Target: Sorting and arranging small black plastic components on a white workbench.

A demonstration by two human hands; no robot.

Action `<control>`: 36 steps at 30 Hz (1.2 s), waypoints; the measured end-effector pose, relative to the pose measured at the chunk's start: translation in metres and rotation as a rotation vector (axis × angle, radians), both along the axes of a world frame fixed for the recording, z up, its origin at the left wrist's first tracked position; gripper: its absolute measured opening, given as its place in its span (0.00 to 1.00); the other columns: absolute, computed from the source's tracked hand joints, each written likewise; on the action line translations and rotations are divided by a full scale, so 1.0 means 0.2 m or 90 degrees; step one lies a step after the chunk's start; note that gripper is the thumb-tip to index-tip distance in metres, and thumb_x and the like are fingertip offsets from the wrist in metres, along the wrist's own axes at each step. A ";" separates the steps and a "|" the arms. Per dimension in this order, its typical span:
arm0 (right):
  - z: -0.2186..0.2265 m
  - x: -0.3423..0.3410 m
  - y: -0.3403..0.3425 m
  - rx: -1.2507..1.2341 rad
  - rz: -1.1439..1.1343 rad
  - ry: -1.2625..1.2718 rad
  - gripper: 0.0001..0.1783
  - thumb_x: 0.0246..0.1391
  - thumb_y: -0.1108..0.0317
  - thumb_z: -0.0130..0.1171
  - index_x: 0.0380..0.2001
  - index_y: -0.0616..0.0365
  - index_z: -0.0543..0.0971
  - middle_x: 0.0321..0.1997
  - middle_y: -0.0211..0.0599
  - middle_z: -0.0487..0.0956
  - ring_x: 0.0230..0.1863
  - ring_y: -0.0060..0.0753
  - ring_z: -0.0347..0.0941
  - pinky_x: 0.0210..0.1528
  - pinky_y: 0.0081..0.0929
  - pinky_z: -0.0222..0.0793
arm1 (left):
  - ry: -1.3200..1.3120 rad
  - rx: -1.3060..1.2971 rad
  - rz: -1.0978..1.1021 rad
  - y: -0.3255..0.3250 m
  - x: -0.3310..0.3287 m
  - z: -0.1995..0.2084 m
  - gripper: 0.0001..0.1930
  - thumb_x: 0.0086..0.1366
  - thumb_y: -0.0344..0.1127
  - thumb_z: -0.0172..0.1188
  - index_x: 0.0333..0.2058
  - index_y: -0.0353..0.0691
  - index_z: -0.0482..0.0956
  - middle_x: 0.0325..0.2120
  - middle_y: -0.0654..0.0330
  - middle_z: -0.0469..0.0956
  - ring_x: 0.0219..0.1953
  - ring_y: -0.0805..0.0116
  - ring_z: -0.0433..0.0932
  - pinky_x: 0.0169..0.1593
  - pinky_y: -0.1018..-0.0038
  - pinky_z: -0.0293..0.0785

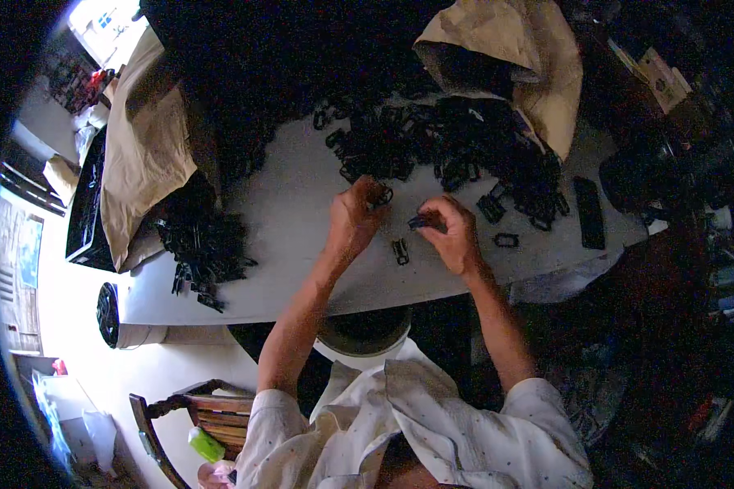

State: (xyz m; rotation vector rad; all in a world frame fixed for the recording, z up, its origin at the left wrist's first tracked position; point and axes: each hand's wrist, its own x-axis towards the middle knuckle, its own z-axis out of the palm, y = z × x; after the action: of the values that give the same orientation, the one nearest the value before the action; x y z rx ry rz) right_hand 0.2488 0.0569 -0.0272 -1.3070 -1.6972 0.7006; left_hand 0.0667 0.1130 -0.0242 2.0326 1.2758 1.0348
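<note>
Over the middle of the pale table (pixel 302 269), my left hand (pixel 355 216) is closed on a small black frame-shaped plastic part (pixel 382 196). To its right, my right hand (pixel 451 232) pinches a dark plastic piece (pixel 420 221) between thumb and fingers. The two hands are apart by a small gap. Between and below them, a single black oblong frame (pixel 400 251) lies on the table. Another such frame (pixel 506 240) rests just right of my right hand. Beyond both hands spreads a large heap of black plastic parts (pixel 432 134).
A second pile of black parts (pixel 200 248) lies at the left, spilling beside a brown paper sack (pixel 151 155). Another open paper sack (pixel 546 73) stands at the far right. A dark flat phone-like slab (pixel 589 213) lies near the right edge. Below are a bucket (pixel 367 346) and a wooden chair (pixel 220 416).
</note>
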 end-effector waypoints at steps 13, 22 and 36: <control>-0.02 0.02 -0.03 -0.094 0.023 0.287 0.13 0.44 0.83 0.52 0.36 0.61 0.73 0.31 0.28 0.74 0.33 0.17 0.70 0.36 0.15 0.67 | -0.257 -0.238 0.017 -0.05 -0.11 -0.06 0.10 0.53 0.25 0.51 0.36 0.35 0.72 0.23 0.58 0.75 0.26 0.71 0.72 0.32 0.76 0.68; -0.01 0.00 0.11 -0.069 0.005 0.071 0.14 0.43 0.81 0.55 0.37 0.61 0.71 0.33 0.33 0.74 0.33 0.25 0.71 0.34 0.23 0.69 | -0.159 -0.125 0.045 -0.10 -0.12 0.01 0.10 0.55 0.20 0.47 0.35 0.35 0.73 0.23 0.59 0.75 0.27 0.75 0.72 0.33 0.79 0.67; 0.17 -0.15 0.06 0.235 0.049 -0.346 0.19 0.32 0.79 0.60 0.35 0.58 0.73 0.38 0.38 0.68 0.41 0.43 0.66 0.38 0.35 0.66 | -0.417 -0.342 -0.052 -0.14 -0.13 0.05 0.11 0.53 0.19 0.46 0.35 0.34 0.74 0.28 0.62 0.75 0.27 0.76 0.70 0.29 0.80 0.66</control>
State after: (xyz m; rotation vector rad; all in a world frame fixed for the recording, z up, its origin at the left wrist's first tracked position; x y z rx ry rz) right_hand 0.2190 0.0690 0.0071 -1.2332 -2.1899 0.0493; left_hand 0.0403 0.0855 -0.0133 1.1895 0.9647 1.0519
